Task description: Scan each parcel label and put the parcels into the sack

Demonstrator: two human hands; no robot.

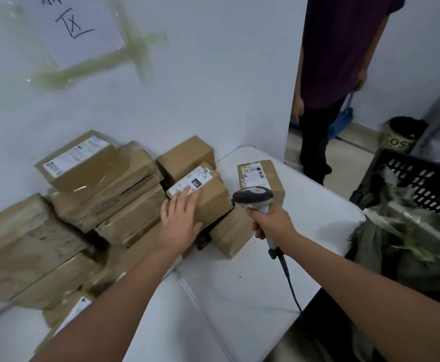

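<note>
The left hand [181,218] lies flat on a brown cardboard parcel [208,197], with its fingers [185,198] straight and spread wide, touching the near edge of the white label [192,181]. This parcel sits on top of other boxes in the middle of the white bench [239,283]. The right hand [271,223] grips the handle of a grey barcode scanner [254,197], fingers curled round it. The scanner's head is just right of the parcel and points toward it.

The step in hand looks like scanning this parcel. Next, the label needs to be clear of the fingers so the scanner can read it. Then the parcel must go into the green sack [401,246], which sits to the right in a black crate [422,178]. Many more parcels wait in a pile [83,194] on the left, and one small box [260,176] sits farther back.
</note>
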